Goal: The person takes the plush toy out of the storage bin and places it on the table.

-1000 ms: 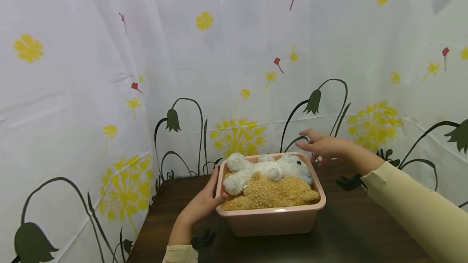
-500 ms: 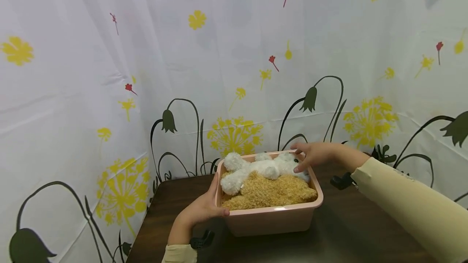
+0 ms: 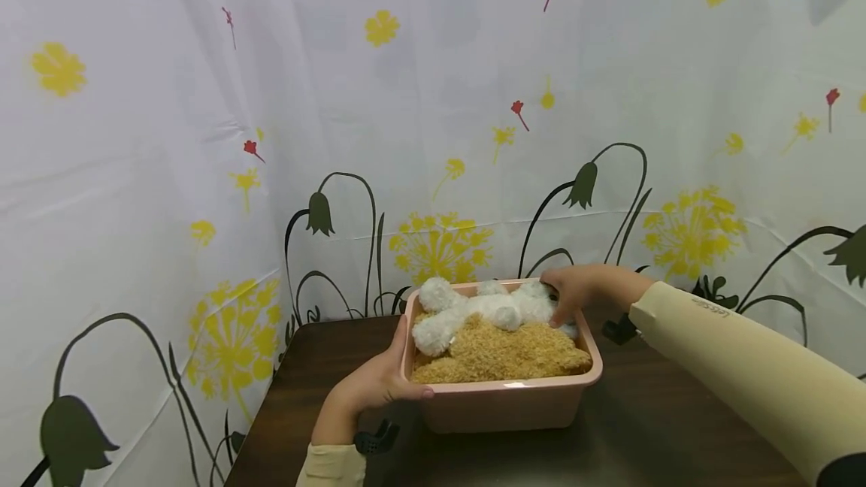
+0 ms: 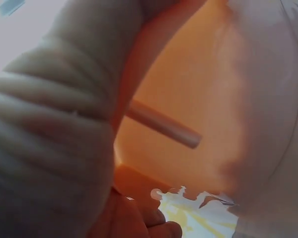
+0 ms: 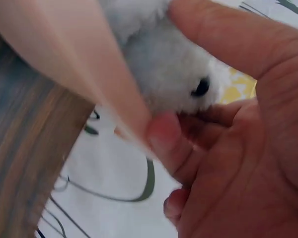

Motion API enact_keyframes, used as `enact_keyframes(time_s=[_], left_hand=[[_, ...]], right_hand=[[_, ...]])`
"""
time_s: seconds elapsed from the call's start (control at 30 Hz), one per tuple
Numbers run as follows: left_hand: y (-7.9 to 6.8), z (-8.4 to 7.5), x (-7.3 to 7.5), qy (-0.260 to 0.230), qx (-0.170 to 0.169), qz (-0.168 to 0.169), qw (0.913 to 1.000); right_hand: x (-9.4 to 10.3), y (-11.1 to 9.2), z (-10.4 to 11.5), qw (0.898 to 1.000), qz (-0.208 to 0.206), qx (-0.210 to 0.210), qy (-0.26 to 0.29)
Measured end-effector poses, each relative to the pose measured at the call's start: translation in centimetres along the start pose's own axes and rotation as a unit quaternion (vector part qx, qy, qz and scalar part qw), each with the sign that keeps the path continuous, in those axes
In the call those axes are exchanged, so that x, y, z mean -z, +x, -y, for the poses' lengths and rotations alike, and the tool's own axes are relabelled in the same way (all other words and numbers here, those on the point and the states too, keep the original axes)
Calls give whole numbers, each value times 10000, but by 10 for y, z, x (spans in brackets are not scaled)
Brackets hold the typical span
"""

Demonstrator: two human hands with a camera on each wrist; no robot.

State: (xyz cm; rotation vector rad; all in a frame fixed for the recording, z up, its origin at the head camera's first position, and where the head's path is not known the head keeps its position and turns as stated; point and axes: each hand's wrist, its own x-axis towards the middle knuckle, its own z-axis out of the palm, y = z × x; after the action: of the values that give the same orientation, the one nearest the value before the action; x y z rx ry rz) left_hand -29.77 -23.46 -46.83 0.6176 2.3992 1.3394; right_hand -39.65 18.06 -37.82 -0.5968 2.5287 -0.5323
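Gripping the pink tub at its left end with the left hand, pressing a thumb on the front corner. And across at the far right, pinching the white toy by its head with the right hand, with a fingertip right up against the rim! Lying lengthwise inside the tub, head to the right, flashing a black eye between thumb and fingers. Pressed in alongside the fluffy tan plush, nearer the front wall. Standing on a dark brown table, just before a white curtain with yellow, red and green flowers. Working in cream sleeves.
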Motion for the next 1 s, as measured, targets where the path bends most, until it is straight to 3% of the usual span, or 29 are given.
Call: enact_keyframes(time_s=[0.2,0.4,0.57,0.67,0.83,1.0], left_hand=[[-2,0,-1,195,380,-69,9991],[-1,-1,-2,40,138,-20,9999],[0,0,-2,39,-26,-19,10000],[0,-1,-1,106,10,-43,9999],[-1,-2,1,169,90,-43,9998],[-1,0,-1,32,81,-3,10000]], right_hand=[[-1,5,4,9989,-277,229,-307],[2,6,6,9925,-708,835,-547],[11,-4,18,9787,-1499,1276,-584],[16,-13,28,9772,-1751,1141,-365],[19,-20,42,9823,-1709,772,-27],[12,-24,43,9775,-1975,160,721]])
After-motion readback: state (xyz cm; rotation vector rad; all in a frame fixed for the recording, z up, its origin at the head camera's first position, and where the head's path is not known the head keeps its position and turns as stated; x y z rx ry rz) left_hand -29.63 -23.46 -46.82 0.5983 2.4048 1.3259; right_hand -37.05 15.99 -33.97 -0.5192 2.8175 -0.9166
